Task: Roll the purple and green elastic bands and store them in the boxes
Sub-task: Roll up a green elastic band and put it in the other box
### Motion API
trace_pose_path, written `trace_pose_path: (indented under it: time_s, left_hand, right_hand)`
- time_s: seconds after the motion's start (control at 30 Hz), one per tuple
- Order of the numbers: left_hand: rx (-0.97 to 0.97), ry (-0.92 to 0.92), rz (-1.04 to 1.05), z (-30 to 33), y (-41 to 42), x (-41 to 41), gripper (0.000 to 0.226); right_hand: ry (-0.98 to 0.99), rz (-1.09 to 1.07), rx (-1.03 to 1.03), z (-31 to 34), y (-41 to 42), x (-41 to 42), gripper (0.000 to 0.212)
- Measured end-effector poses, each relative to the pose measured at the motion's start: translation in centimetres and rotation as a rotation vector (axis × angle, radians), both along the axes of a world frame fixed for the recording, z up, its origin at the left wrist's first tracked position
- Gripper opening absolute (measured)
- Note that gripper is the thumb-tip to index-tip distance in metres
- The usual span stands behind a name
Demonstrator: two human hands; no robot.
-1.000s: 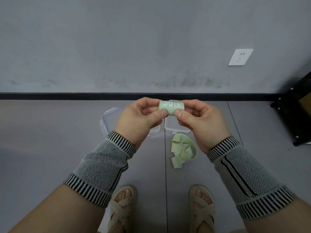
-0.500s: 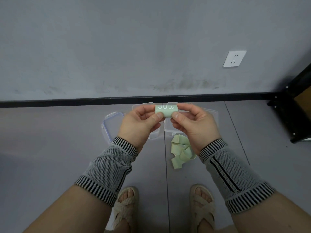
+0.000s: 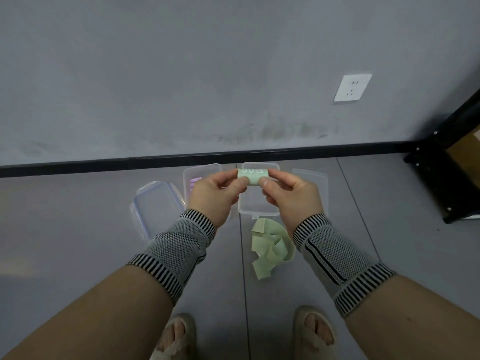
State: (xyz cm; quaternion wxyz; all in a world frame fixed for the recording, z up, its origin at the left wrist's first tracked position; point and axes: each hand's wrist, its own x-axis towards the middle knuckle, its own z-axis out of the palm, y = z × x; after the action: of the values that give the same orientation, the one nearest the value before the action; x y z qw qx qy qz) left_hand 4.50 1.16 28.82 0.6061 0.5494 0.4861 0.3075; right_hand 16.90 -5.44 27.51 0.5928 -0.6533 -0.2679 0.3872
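Grey tiled floor [image 3: 78, 229] below scuffed wall [image 3: 181, 74]

A single wide-angle view from the person's head looks forward and steeply down – close over both forearms and the feet at the bottom edge, farther out to the grey floor [image 3: 78, 229] and the wall [image 3: 181, 74] that fills the upper half

You face a grey wall [image 3: 181, 74] with a white socket [image 3: 352, 87], black skirting [image 3: 104, 163], grey tiled floor [image 3: 65, 229], black rack [image 3: 452, 183] at right.
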Motion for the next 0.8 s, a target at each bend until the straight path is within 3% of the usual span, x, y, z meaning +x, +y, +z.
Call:
trace_pose_path:
  time_s: [0.2, 0.33, 0.63, 0.8]
  left_hand:
    - [0.127, 0.194, -0.085, -12.3, 7.2, 3.0, 0.012]
    - [0.238, 0.414, -0.169, -18.3, 10.5, 4.4, 0.03]
    - [0.699, 1.014, -0.511, -25.6, 18.3, 6.4, 0.048]
    - [0.713, 1.214, -0.76, -28.1, 21.1, 8.1, 0.064]
  right_hand:
    - [-0.016, -0.007, -0.1, -11.7, 7.4, 3.2, 0.028]
    - [0.11, -0.062, -0.159, -18.0, 10.9, 4.7, 0.025]
    - [0.306, -0.221, -0.235, -25.2, 15.9, 8.5, 0.029]
    - [0.314, -0.221, -0.272, -28.0, 18.5, 9.8, 0.027]
